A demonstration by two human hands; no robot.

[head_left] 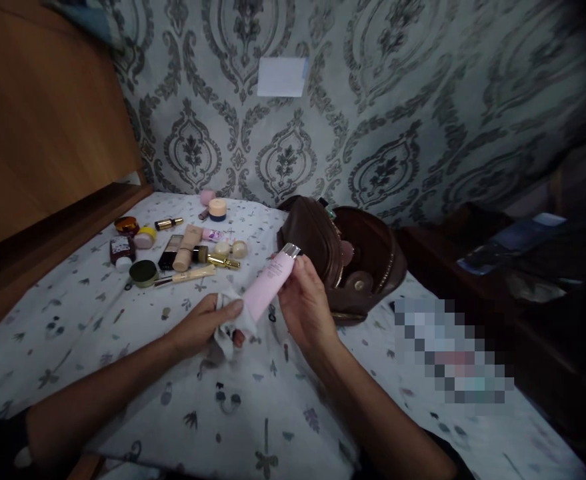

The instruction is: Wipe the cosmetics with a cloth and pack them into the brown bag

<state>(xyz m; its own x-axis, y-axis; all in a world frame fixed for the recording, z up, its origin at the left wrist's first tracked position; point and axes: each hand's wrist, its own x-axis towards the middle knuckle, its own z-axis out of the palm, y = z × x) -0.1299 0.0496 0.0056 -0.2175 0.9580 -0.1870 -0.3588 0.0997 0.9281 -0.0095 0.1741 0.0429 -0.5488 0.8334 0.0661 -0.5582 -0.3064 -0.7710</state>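
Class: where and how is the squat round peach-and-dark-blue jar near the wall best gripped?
Pinch the jar around its curved sides, probably from above and right: it seems upright, with a rounded pink item and a small dark cylinder close on its left.

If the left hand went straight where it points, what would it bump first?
Probably the right hand, past the cloth and pink tube at the left hand; depth is unclear.

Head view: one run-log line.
left hand: cloth against lower end of tube | right hand: holding tube near cap | bag: open, beyond right hand
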